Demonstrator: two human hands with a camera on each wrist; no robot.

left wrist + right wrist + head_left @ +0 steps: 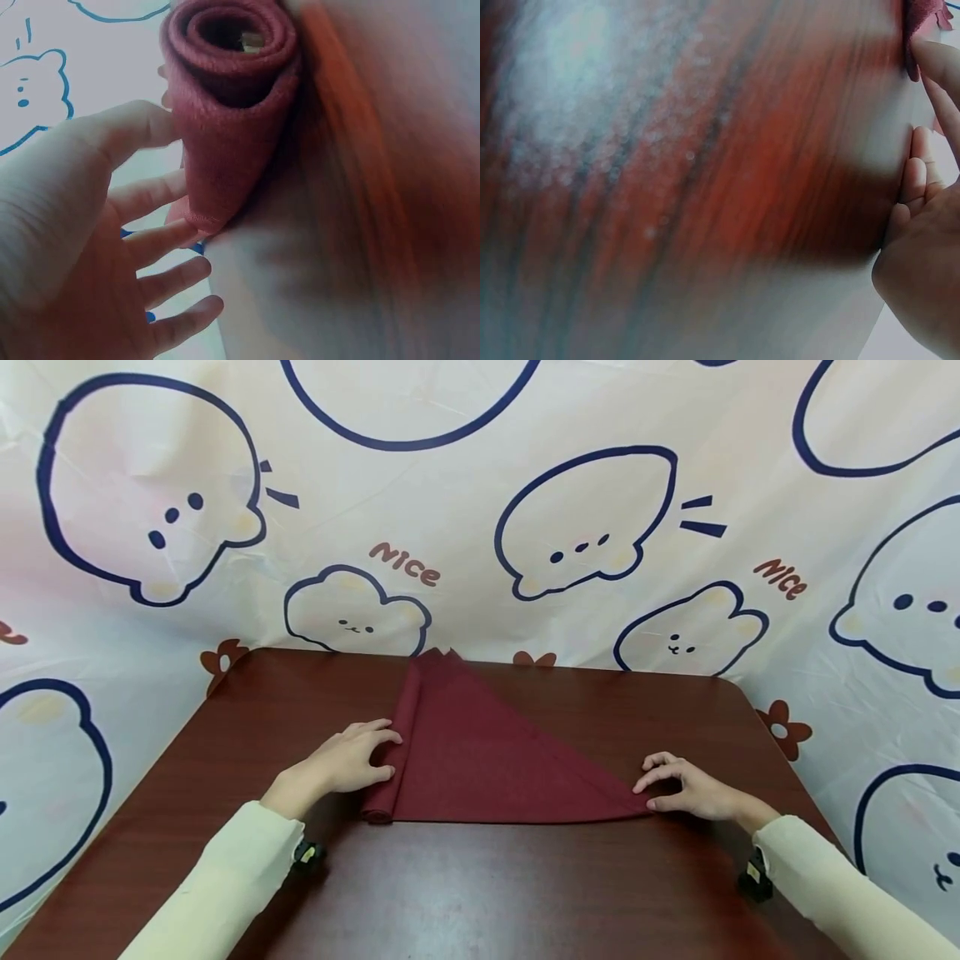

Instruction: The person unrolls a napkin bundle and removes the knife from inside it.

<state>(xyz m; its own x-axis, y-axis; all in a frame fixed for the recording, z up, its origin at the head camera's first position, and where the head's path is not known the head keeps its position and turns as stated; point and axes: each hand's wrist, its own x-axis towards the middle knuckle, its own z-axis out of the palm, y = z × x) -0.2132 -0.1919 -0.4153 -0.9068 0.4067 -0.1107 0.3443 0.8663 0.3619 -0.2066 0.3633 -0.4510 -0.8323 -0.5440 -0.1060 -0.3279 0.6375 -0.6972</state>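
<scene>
A dark red cloth (480, 756) lies flat on the table, narrowing to a point at the right. Its left side is wound into a roll (406, 706) that runs away from me. My left hand (345, 760) rests against the roll with thumb and fingers spread along its near half. The left wrist view shows the spiral end of the roll (232, 135) and relaxed, nearly straight fingers beside it. At the right corner, my right hand (690, 789) pinches the tip of the cloth between thumb and index finger. The right wrist view catches only that corner (919, 30).
The brown wood-grain table (510, 893) has rounded far corners and a glossy front area. A white sheet printed with cartoon outlines (465, 510) hangs behind it and along both sides. The far end of the roll lies near the table's back edge.
</scene>
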